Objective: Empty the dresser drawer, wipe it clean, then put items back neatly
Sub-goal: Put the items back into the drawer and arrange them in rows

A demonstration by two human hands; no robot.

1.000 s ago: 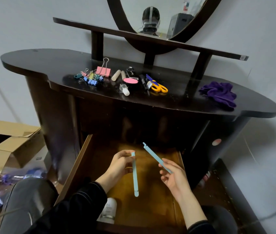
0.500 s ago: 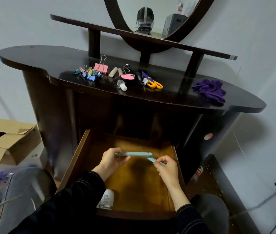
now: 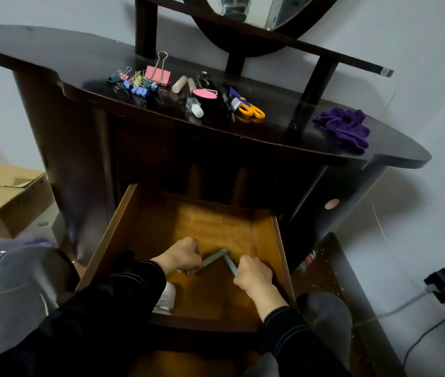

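Pale-blue strips (image 3: 214, 258) in a V, left hand (image 3: 180, 254) fingers clamped on one, right hand (image 3: 254, 273) likewise

I'm in a home rm, prob. a bedroom: dark vanity dresser (image 3: 39, 50) w/ oval mirror (image 3: 259, 9) against a plain wall, open cardboard box (image 3: 6, 197) on the floor, charger (image 3: 444, 286) w/ cable nearby.

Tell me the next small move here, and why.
Likely lay the two blue strips side by side on the drawer floor and release: left hand and right hand each grip one, low in the drawer, forming a V.
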